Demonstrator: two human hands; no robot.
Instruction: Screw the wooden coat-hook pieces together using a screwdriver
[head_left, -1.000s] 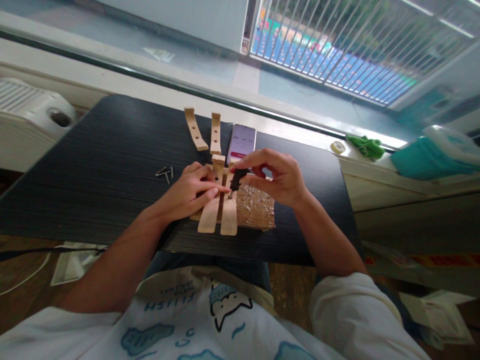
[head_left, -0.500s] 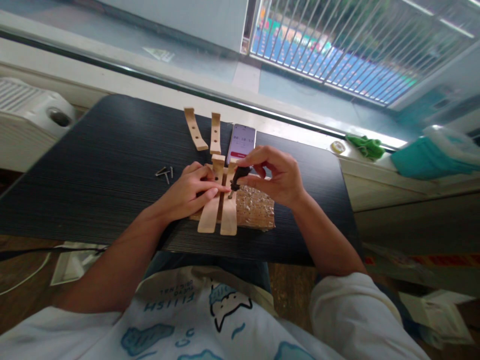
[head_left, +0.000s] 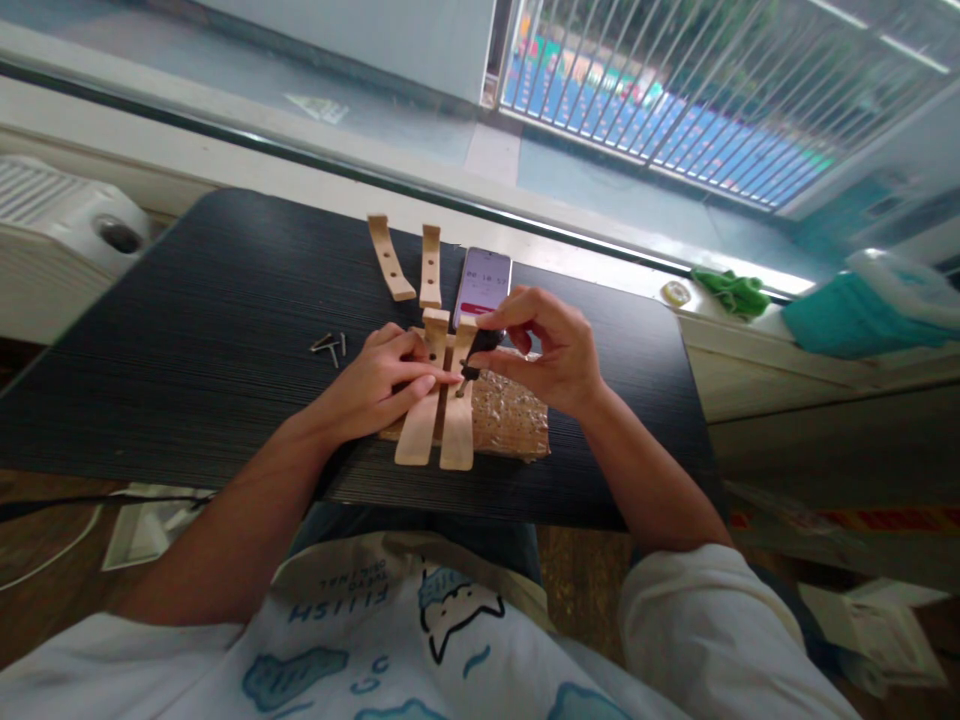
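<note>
My right hand (head_left: pixel 551 345) pinches the dark handle of a screwdriver (head_left: pixel 486 342). The shaft points down and its tip meets a screw (head_left: pixel 460 393) in the right curved wooden hook (head_left: pixel 457 435). Next to that lies a matching left hook (head_left: pixel 417 430), a dark hole showing near its upper end. My left hand (head_left: pixel 394 380) is closed over the left hook, thumb and index finger stretched across it. The index fingertip touches the right hook just above the screw. Both hooks rest on a lumpy, tape-wrapped brown block (head_left: pixel 514 415).
Two more wooden hooks (head_left: pixel 389 262) with holes lie at the back of the black table (head_left: pixel 187 330), beside a phone (head_left: pixel 482 275) showing a timer. Several loose screws (head_left: pixel 328 346) lie left of my hands. A tape roll (head_left: pixel 676 293) and green cloth (head_left: pixel 731 292) sit on the sill.
My right hand has shifted slightly, its grip turned a little on the screwdriver, whose tip stays at the screw. My left hand and the hooks have hardly moved.
</note>
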